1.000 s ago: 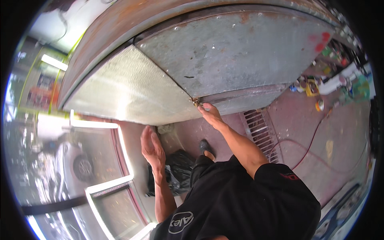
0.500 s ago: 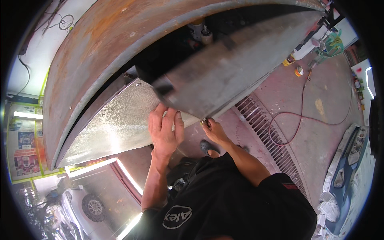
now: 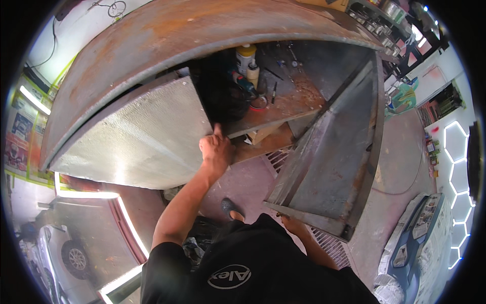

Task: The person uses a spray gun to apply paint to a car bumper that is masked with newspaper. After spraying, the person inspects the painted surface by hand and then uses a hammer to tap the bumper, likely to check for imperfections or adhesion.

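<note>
A grey metal door (image 3: 336, 162) of a workbench cabinet stands swung out to the right, its framed inner side showing. Below its near corner is my right hand (image 3: 291, 224), closed at the edge by a small fitting; the door hides part of the fingers. My left hand (image 3: 216, 151) is at the free edge of the silver, dimpled door (image 3: 134, 134) on the left, fingers curled round that edge and the index finger pointing up along it. Inside the cabinet, a shelf (image 3: 298, 96) holds a yellow-capped bottle (image 3: 246, 57), a green power tool (image 3: 244, 82) and a roll of tape (image 3: 258, 103).
The rusty curved top (image 3: 202, 23) overhangs the cabinet. A floor grate (image 3: 329, 244) runs under the open door. At right lies a car bumper (image 3: 410, 248) masked with newspaper. My foot (image 3: 232, 209) is below the left hand; a car (image 3: 68, 253) stands at lower left.
The grey door has swung open toward me and to the right with my right hand, uncovering the shelf. My left hand has shifted from the grey door's corner to the silver door's edge.
</note>
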{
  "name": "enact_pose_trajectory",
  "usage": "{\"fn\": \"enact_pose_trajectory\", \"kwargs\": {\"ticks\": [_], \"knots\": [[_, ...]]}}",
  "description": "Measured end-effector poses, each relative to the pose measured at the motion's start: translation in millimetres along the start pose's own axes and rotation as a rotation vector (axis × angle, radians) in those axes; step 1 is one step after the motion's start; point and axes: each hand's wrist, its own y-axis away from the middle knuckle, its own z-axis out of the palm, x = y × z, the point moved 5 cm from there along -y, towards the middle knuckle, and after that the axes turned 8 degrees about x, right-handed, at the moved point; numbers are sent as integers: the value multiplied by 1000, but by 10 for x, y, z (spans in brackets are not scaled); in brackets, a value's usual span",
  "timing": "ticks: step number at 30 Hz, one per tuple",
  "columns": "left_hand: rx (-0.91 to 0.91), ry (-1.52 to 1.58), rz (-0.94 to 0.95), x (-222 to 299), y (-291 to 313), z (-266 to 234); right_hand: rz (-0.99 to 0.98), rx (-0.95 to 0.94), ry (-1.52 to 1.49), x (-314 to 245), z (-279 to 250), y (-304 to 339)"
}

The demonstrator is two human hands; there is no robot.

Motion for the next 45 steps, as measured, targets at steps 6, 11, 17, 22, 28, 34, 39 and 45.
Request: {"fn": "enact_pose_trajectory", "kwargs": {"ticks": [6,11,17,22,28,34,39,45], "knots": [[217,44,1,253,161,-175,45,340,120,1078,-469,783],[379,114,-55,441,740,83,213,366,-108,1478,-958,1012],[361,206,-171,538,2511,313,270,463,-149,2133,-1170,1094],[472,273,-353,339,3635,725,336,445,-537,1929,-1281,1017],[375,364,-667,169,4306,925,315,307,-446,1597,-1287,982],[291,751,-688,233,3819,864,224,325,-389,1439,-1124,922],[996,1424,-846,-1132,2234,773,426,241,-482,1304,-978,849],[1598,1489,-993,-3861,954,80,629,458,-725,1481,-658,895]]}}
